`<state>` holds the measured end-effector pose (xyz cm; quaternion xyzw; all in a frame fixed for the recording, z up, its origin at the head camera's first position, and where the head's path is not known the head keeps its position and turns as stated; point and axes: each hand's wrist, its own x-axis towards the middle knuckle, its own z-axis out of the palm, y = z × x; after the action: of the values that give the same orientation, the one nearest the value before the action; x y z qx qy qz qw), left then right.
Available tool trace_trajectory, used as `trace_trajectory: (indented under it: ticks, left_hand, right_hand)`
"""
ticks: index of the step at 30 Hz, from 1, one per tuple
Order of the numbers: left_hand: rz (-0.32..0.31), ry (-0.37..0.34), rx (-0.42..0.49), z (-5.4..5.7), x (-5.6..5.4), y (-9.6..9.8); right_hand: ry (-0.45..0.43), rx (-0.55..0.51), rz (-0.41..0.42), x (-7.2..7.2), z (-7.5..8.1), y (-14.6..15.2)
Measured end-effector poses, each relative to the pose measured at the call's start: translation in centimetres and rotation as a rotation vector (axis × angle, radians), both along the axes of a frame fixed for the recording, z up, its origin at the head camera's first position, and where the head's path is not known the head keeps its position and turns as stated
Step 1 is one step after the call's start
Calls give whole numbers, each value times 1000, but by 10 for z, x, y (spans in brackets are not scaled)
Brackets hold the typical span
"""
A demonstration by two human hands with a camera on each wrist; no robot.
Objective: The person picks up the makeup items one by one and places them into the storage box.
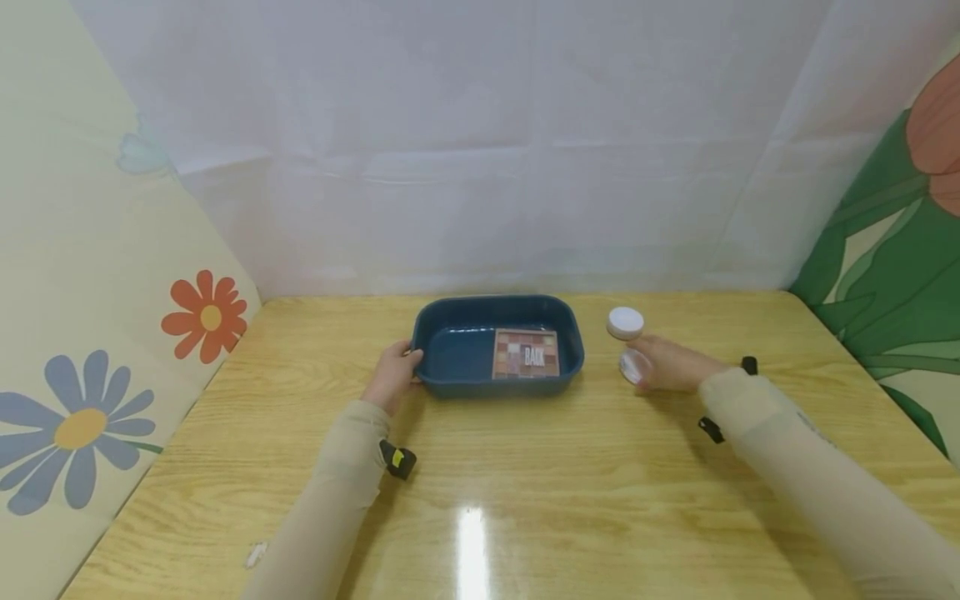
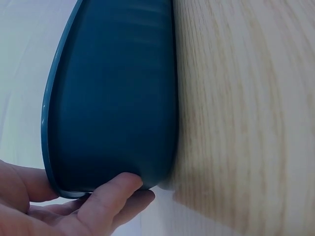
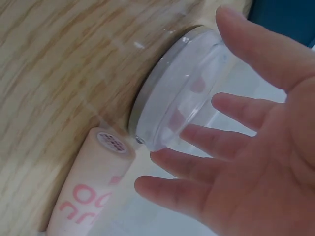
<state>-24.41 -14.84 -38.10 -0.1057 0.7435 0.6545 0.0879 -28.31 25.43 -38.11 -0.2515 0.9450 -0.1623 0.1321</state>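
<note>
A dark blue plastic basin (image 1: 461,387) sits on the table with an eyeshadow palette (image 1: 513,354) lying flat inside its right half. My left hand (image 1: 392,375) grips the basin's left end. In the left wrist view, the left fingers (image 2: 110,199) curl round the basin's wall (image 2: 113,98). On the right, my right hand (image 1: 671,364) reaches to a clear-topped round case (image 1: 633,367). The right wrist view shows its fingers (image 3: 206,142) spread and fairly straight, close over the clear case (image 3: 172,88). Beside that case is a pale container (image 3: 83,182) with pink lettering.
A white round-topped item (image 1: 625,322) stands just behind the right fingers. The wooden table (image 1: 540,500) meets a white cloth backdrop (image 1: 480,208) at the back. Flower-patterned panels (image 1: 82,429) flank both sides.
</note>
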Motion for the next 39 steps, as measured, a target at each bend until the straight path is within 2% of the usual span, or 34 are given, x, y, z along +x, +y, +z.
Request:
trace_trajectory:
  ticks: [16, 24, 31, 39]
  left_hand:
    - [2, 1, 9, -1, 0, 0]
    - [1, 8, 33, -3, 0, 0]
    - [-1, 7, 34, -4, -1, -1]
    - [24, 4, 20, -4, -3, 0]
  right_hand:
    - [-77, -30, -11, -5, -5, 2]
    - [-80, 35, -9, -4, 0, -2]
    - [-90, 30, -16, -5, -1, -3]
    - [-105, 21, -44, -5, -2, -2]
